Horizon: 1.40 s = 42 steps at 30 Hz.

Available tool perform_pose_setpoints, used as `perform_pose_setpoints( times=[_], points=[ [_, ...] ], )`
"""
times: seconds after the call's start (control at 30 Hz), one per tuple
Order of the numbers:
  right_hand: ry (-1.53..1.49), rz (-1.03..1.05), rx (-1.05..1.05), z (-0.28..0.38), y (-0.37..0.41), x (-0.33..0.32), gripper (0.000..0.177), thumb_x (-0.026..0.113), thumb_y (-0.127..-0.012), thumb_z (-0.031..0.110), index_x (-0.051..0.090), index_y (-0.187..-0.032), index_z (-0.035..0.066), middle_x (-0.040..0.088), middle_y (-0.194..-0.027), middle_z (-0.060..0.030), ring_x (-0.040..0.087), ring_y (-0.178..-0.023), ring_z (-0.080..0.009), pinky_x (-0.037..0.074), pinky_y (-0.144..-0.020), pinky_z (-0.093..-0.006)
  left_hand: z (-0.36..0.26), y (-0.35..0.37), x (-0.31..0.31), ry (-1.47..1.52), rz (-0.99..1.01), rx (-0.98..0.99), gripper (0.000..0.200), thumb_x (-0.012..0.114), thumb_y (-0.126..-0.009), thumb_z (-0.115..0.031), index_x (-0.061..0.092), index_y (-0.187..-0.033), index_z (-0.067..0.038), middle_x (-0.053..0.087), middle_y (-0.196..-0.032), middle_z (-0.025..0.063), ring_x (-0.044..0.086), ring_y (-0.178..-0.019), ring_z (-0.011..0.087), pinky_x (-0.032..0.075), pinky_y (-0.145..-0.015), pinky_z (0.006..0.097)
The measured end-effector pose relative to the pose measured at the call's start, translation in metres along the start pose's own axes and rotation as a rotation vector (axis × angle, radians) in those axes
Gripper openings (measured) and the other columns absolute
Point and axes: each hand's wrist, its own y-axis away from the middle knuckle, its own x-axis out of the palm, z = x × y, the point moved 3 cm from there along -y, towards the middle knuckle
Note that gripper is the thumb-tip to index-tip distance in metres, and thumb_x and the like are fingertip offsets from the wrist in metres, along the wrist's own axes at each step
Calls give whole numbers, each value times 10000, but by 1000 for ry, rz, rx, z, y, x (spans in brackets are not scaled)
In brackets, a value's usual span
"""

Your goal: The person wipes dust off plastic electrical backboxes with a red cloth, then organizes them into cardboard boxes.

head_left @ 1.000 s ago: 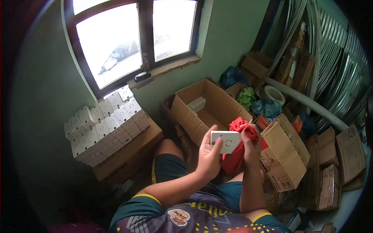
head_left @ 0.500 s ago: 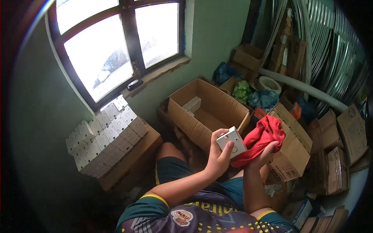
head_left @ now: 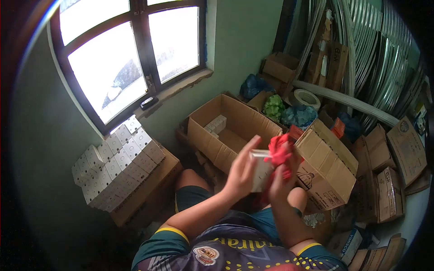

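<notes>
Over my lap, my left hand (head_left: 242,174) grips the side of a small square white electrical box (head_left: 261,175), its fingers stretched along the edge. Motion blurs the hand somewhat. Bunched in my right hand (head_left: 281,183) is a red cloth (head_left: 280,151), pressed against the right side of the box and its top edge. Part of the box is hidden behind the cloth. To the left, many similar white boxes (head_left: 122,160) are stacked in rows on a cardboard carton (head_left: 151,180).
A large open carton (head_left: 208,135) in front holds several white boxes (head_left: 217,125). Another carton (head_left: 327,167) stands at my right, with more cardboard beyond. Plastic bags (head_left: 298,116), a tape roll (head_left: 307,98) and coiled tubing (head_left: 377,67) fill the back right. A window (head_left: 149,49) is ahead.
The box has turned from face-up to more edge-on. My right hand has brought the cloth leftward onto it, bunching it tighter. The camera view has shifted slightly.
</notes>
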Motion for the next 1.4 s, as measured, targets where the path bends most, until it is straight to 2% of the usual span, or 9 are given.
perform_pose_setpoints(
  times=[0.13,0.37,0.5,0.57,0.8,0.9,1.17,1.27,1.4],
  points=[
    [541,402,-352,40,32,25,534,548,-979,327,522,-1468,115,393,-1503,-237,359,-1371,-451,274,-1139,-533,5,-22,-41,55,-213,-143,609,325,-1114,-399,346,-1543,32,660,-1173,121,629,-1033,184,502,-940,313],
    [328,227,-172,14,-32,24,540,516,-1001,271,466,-1493,54,397,-1520,-267,401,-1352,-500,317,-1114,-555,0,6,12,-174,-6,1,769,524,-966,36,121,-1618,-21,622,-1283,136,585,-1153,209,419,-1037,307],
    [617,446,-357,27,2,33,555,521,-981,219,439,-1503,49,372,-1538,-251,384,-1365,-490,316,-1128,-573,9,-21,-21,123,-371,-150,711,483,-1017,-7,108,-1620,-28,612,-1247,162,605,-1109,206,445,-1002,292],
    [656,409,-347,29,17,36,529,501,-1005,238,445,-1494,47,376,-1520,-240,378,-1368,-478,313,-1137,-553,-2,-25,-21,143,-232,-121,656,474,-1034,-21,161,-1610,-19,619,-1214,143,597,-1055,154,467,-948,275],
    [-90,61,151,2,-44,15,694,542,-996,524,426,-1489,49,397,-1469,-230,392,-1374,-412,307,-1145,-514,-12,7,22,-222,60,139,638,430,-973,56,216,-1574,43,605,-1323,267,613,-1229,345,438,-1034,317],
    [138,121,-75,8,-22,25,758,540,-977,571,395,-1511,54,380,-1464,-254,381,-1376,-422,294,-1150,-521,-24,0,10,-318,-35,239,618,435,-980,50,241,-1567,56,609,-1312,238,622,-1198,295,423,-1048,313],
    [-38,95,143,1,-1,31,890,607,-931,590,297,-1546,27,356,-1535,-192,363,-1426,-348,299,-1165,-482,-1,-12,-10,300,-108,-113,447,426,-1077,-99,433,-1509,15,643,-1260,94,572,-1125,114,429,-995,244],
    [-433,149,427,-21,-9,28,559,551,-1003,419,432,-1407,52,519,-1336,-132,539,-1220,-252,459,-1017,-408,-6,-10,-3,162,13,-77,431,404,-1075,-96,459,-1469,68,577,-1413,130,539,-1237,126,376,-1077,266],
    [-993,131,758,-49,7,26,366,481,-1050,341,525,-1289,66,626,-1139,-98,635,-1019,-208,543,-839,-360,-5,0,-8,135,-36,-28,451,410,-1075,-104,434,-1513,1,653,-1133,47,560,-990,82,434,-934,235]
  ],
)
